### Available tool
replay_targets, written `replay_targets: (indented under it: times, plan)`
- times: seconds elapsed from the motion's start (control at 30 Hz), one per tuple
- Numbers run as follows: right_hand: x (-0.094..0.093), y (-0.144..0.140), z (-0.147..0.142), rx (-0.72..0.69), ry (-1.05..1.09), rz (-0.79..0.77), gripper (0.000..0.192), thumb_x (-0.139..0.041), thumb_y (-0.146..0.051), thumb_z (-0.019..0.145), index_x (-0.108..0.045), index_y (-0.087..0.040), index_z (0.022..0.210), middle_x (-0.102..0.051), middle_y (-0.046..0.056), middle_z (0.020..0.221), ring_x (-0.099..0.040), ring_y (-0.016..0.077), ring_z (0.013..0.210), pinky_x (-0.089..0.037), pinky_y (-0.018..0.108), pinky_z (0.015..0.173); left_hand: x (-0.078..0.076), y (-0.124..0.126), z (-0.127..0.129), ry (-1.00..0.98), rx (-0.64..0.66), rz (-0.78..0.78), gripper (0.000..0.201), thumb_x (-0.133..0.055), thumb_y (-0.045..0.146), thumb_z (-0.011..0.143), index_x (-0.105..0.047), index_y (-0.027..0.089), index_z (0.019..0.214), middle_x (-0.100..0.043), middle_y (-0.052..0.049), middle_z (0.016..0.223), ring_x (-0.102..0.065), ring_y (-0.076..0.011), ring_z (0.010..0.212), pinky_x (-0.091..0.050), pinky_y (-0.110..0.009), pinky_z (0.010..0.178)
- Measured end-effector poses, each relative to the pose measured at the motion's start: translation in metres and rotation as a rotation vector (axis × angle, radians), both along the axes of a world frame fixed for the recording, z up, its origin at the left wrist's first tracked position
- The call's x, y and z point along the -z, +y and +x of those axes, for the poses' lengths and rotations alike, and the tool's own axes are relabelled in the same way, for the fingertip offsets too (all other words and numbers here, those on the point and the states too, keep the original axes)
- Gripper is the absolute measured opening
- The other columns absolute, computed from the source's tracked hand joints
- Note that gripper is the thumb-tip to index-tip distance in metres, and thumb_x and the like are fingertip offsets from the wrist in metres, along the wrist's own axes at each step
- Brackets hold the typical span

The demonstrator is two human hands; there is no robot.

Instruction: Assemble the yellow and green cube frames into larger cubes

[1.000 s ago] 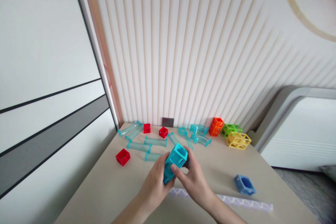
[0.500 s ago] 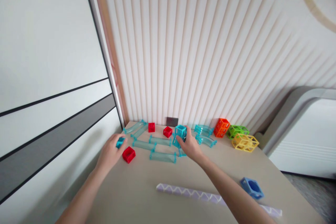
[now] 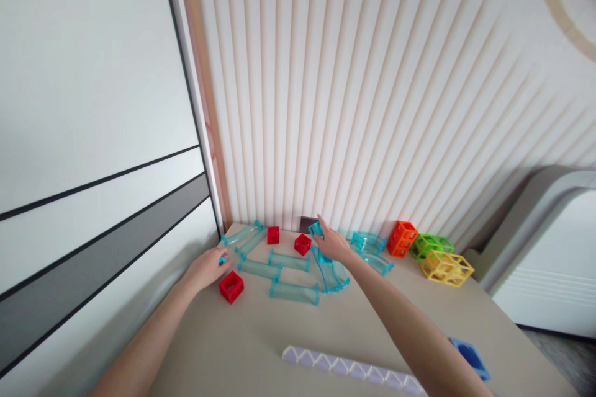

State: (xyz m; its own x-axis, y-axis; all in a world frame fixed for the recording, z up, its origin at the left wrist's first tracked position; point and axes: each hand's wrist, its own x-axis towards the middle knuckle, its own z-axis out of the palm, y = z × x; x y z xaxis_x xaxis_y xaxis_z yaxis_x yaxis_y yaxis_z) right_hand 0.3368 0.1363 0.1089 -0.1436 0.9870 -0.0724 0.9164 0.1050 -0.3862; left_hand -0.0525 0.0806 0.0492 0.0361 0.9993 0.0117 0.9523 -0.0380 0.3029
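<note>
Left hand (image 3: pixel 205 268) down at the table's (image 3: pixel 251 347) left edge, fingers curled on a small teal piece (image 3: pixel 223 260), mostly hidden, probably a cube. Red cube (image 3: pixel 231 286) just beside it, to the right and nearer the camera. Right hand (image 3: pixel 331 245) out near the back wall, pinching a teal cube (image 3: pixel 316 229) by the wall socket (image 3: pixel 306 223). Curved clear track (image 3: pixel 331 271) directly under that hand, long axis running back toward the camera. Second red cube (image 3: pixel 302 244) just left of it.
</note>
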Motion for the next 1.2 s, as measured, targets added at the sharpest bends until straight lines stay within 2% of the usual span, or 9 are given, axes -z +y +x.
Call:
replay_targets:
  times: [0.27,0.4,0.5,0.6,0.7,0.8,0.97,1.07,1.2]
  plan:
    - [0.007,0.008,0.002,0.043,-0.01,0.003,0.081,-0.055,-0.038,0.096,-0.013,-0.019,0.162,-0.074,0.017,0.114,-0.069,0.0334,0.109,-0.048,0.041,0.086,0.005,0.006,0.002,-0.026,0.047,-0.011,0.026,-0.058,0.036,0.09,-0.068,0.022,0.11,-0.072,-0.01,0.122,-0.068,-0.0251,0.114,-0.048,-0.032,0.098]
    - [0.003,0.011,0.005,0.078,0.017,0.04,0.085,-0.061,-0.04,0.092,-0.017,-0.019,0.162,-0.073,0.016,0.119,-0.068,0.0318,0.112,-0.048,0.04,0.089,0.008,0.008,0.001,-0.051,0.06,0.005,0.027,-0.06,0.037,0.088,-0.069,0.021,0.108,-0.072,-0.011,0.121,-0.068,-0.0269,0.114,-0.048,-0.033,0.098]
    - [-0.005,0.012,0.007,0.11,0.051,0.103,0.073,-0.061,-0.04,0.093,-0.035,-0.015,0.156,-0.069,0.018,0.126,-0.065,0.0305,0.116,-0.047,0.037,0.092,0.01,0.008,0.002,-0.086,0.065,0.029,0.026,-0.06,0.04,0.088,-0.07,0.022,0.104,-0.074,-0.01,0.118,-0.068,-0.0271,0.112,-0.049,-0.033,0.097]
    - [-0.012,0.009,-0.002,0.112,0.096,0.156,0.05,-0.053,-0.04,0.097,-0.059,-0.014,0.14,-0.071,0.014,0.12,-0.068,0.0263,0.11,-0.048,0.032,0.09,0.013,0.007,0.003,-0.135,0.072,0.069,0.028,-0.057,0.044,0.088,-0.071,0.022,0.101,-0.075,-0.01,0.113,-0.07,-0.0267,0.108,-0.05,-0.033,0.095]
    - [-0.011,0.002,-0.029,0.043,0.141,0.19,0.036,-0.049,-0.037,0.1,-0.072,-0.018,0.121,-0.076,0.008,0.106,-0.071,0.0202,0.098,-0.049,0.025,0.083,0.017,0.007,0.004,-0.195,0.078,0.125,0.034,-0.049,0.049,0.091,-0.071,0.022,0.096,-0.076,-0.009,0.106,-0.071,-0.0255,0.103,-0.052,-0.034,0.095]
    - [-0.002,-0.004,-0.069,-0.037,0.15,0.24,0.031,-0.048,-0.031,0.101,-0.077,-0.019,0.103,-0.075,0.008,0.103,-0.07,0.0193,0.096,-0.047,0.023,0.08,0.023,0.006,0.003,-0.244,0.051,0.202,0.042,-0.041,0.054,0.094,-0.069,0.022,0.095,-0.077,-0.009,0.104,-0.071,-0.0257,0.101,-0.053,-0.037,0.096]
    - [0.017,-0.006,-0.115,-0.187,0.095,0.289,0.032,-0.045,-0.027,0.104,-0.076,-0.018,0.099,-0.072,0.011,0.108,-0.07,0.0192,0.091,-0.046,0.024,0.077,0.032,-0.003,0.005,-0.269,-0.012,0.366,0.047,-0.035,0.054,0.096,-0.067,0.02,0.095,-0.075,-0.012,0.101,-0.071,-0.028,0.101,-0.053,-0.042,0.097]
    - [0.021,-0.012,-0.115,-0.326,0.05,0.301,0.028,-0.047,-0.026,0.103,-0.072,-0.021,0.114,-0.069,0.009,0.119,-0.068,0.0196,0.099,-0.047,0.025,0.082,0.032,-0.011,0.008,-0.271,-0.016,0.453,0.048,-0.033,0.054,0.097,-0.066,0.02,0.094,-0.074,-0.013,0.099,-0.07,-0.0288,0.099,-0.054,-0.044,0.096]
    - [0.018,-0.03,-0.084,-0.451,-0.025,0.321,0.037,-0.049,-0.026,0.102,-0.058,-0.027,0.137,-0.063,0.006,0.134,-0.058,0.0202,0.122,-0.04,0.028,0.103,0.026,-0.018,0.012,-0.271,-0.005,0.546,0.045,-0.035,0.051,0.099,-0.066,0.019,0.096,-0.071,-0.014,0.1,-0.068,-0.0304,0.1,-0.053,-0.048,0.097]
